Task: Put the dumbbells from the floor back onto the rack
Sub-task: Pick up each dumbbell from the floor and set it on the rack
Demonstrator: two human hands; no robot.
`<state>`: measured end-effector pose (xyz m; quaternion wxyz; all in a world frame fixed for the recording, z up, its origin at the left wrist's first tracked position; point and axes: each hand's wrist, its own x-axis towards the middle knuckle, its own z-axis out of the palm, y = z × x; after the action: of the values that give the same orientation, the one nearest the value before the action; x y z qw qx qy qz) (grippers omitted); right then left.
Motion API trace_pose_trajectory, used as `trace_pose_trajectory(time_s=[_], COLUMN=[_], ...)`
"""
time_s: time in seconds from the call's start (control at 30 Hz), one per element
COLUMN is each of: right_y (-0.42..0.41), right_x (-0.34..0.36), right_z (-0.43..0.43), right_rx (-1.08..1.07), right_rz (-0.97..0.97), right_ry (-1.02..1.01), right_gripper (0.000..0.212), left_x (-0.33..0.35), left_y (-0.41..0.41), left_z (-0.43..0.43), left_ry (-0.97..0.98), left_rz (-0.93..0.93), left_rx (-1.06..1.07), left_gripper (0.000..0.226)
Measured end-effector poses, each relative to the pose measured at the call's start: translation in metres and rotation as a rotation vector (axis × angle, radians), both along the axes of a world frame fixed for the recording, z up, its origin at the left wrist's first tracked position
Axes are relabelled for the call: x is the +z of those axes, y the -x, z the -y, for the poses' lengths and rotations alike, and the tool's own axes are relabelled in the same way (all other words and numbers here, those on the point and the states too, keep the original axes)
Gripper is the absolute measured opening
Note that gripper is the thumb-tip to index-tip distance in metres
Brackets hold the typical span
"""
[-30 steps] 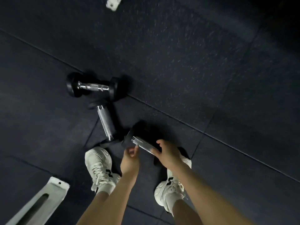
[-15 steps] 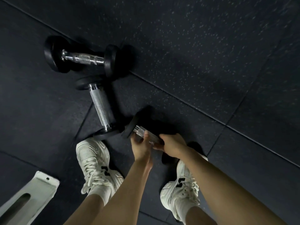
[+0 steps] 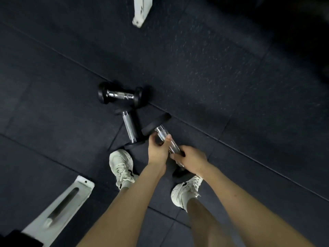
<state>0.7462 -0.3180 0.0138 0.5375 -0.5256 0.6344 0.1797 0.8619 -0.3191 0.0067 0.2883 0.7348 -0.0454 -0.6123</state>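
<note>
The nearest dumbbell (image 3: 162,135), a knurled chrome handle between two round black heads, is sitting aslant just in front of the person's feet, and both hands are gripping it. The left hand (image 3: 158,150) is wrapping its fingers round the upper part of the handle near the far head, while the right hand (image 3: 191,159) is clasping the lower part near the head beside the right white sneaker (image 3: 185,191). Whether it is clearing the black speckled rubber floor (image 3: 213,77) cannot be told. Just beside it, a second dumbbell (image 3: 130,126) of the same make is lying on the floor with one head near the left white sneaker (image 3: 122,166), and a shorter third dumbbell (image 3: 120,95) is lying crosswise just beyond that. A white metal frame piece (image 3: 65,198) is showing at the lower left and another white metal post (image 3: 142,9) at the top edge, but no rack shelf is showing. Judging by this, the task is only beginning: no dumbbell is resting on a rack, one is being picked up, and two are waiting untouched.
</note>
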Motion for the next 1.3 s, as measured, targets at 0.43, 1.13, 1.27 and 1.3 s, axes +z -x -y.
trace_pose_trajectory(time_s=[0.43, 1.13, 1.27, 1.3], right_y=[-0.061, -0.126, -0.103, -0.096], right_x=[0.350, 0.524, 0.523, 0.522], right_z=[0.061, 0.277, 0.358, 0.380], right_rx=[-0.266, -0.592, -0.623, -0.623], right_rz=[0.128, 0.316, 0.320, 0.303], right_ry=[0.207, 0.549, 0.602, 0.615], right_gripper=[0.042, 0.046, 0.033, 0.032], left_x=[0.343, 0.541, 0.547, 0.548], left_y=[-0.067, -0.120, -0.093, -0.084], left_z=[0.085, 0.329, 0.414, 0.437], left_ry=[0.295, 0.693, 0.717, 0.717], left_rz=[0.102, 0.206, 0.201, 0.214], left_rx=[-0.277, -0.489, -0.512, -0.522], left_gripper=[0.049, 0.036, 0.045, 0.048])
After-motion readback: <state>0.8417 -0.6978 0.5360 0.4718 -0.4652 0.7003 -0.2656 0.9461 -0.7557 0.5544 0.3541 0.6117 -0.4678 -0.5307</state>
